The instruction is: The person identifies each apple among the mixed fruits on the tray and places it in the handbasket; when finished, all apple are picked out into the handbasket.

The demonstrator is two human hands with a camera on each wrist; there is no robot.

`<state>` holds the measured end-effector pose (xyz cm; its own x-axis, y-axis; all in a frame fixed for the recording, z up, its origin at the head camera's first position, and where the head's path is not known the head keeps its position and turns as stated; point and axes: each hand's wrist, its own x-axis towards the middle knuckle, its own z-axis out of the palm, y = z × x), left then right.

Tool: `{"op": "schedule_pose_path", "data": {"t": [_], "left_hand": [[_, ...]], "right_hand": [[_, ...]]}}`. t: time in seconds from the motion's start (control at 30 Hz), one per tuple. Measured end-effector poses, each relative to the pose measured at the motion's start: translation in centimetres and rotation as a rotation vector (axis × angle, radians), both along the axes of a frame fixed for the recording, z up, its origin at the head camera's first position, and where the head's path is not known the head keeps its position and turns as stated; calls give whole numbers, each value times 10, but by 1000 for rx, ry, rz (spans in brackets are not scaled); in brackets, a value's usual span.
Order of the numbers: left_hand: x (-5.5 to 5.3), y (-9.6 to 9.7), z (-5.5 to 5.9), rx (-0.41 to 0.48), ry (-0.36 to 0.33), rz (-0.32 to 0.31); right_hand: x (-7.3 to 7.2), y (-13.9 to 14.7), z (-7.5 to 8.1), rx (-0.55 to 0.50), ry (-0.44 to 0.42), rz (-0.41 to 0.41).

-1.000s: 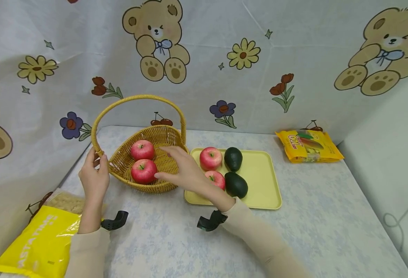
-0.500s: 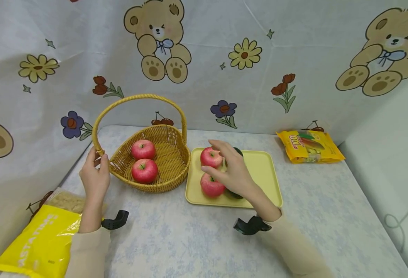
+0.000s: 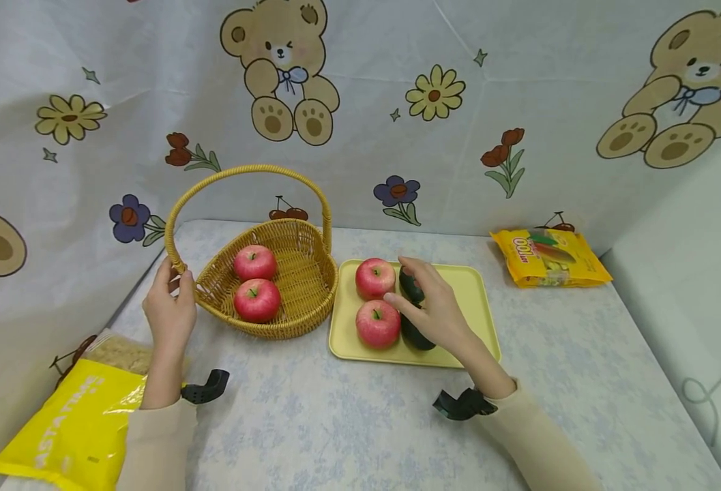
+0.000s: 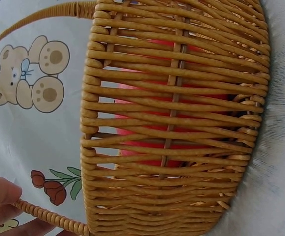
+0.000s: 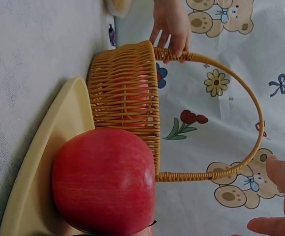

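My left hand (image 3: pixel 171 307) grips the foot of the handle on a yellow wicker basket (image 3: pixel 305 286). Inside the basket, on its left, lie two red apples, a rear apple (image 3: pixel 255 262) and a front apple (image 3: pixel 257 301). On a pale yellow tray (image 3: pixel 475 293) sit two more apples, one behind (image 3: pixel 375 278) and one in front (image 3: pixel 377 324). To their right are two dark green avocados, a rear one (image 3: pixel 409 285) and a front one (image 3: pixel 415 335), both partly hidden by my right hand (image 3: pixel 440 314). That hand hovers over them, fingers spread, holding nothing.
A yellow pasta bag (image 3: pixel 78 423) lies at the front left beside my left forearm. Toward the back right is a yellow packet with a mango picture (image 3: pixel 547 258). A bear-printed cloth (image 3: pixel 360 102) hangs behind the table.
My right hand has moved right, from over the basket across the tray's apples to above the avocados. My left hand stays on the handle.
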<state>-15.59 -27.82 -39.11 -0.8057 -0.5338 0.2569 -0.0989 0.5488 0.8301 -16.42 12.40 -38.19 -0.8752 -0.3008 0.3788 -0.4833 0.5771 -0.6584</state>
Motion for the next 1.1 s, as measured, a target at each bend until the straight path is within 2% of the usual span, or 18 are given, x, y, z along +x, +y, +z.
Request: {"op": "schedule_pose_path", "data": {"t": [0.2, 0.7, 1.1], "left_hand": [[1, 2, 1, -5, 3, -1], [1, 0, 0, -3, -1, -4], [2, 1, 1, -7, 14, -10]], "right_hand": [[-3, 2, -4, 25, -30, -7], [-10, 4, -14, 131, -154, 76], [-11, 0, -25, 238, -139, 126]]}}
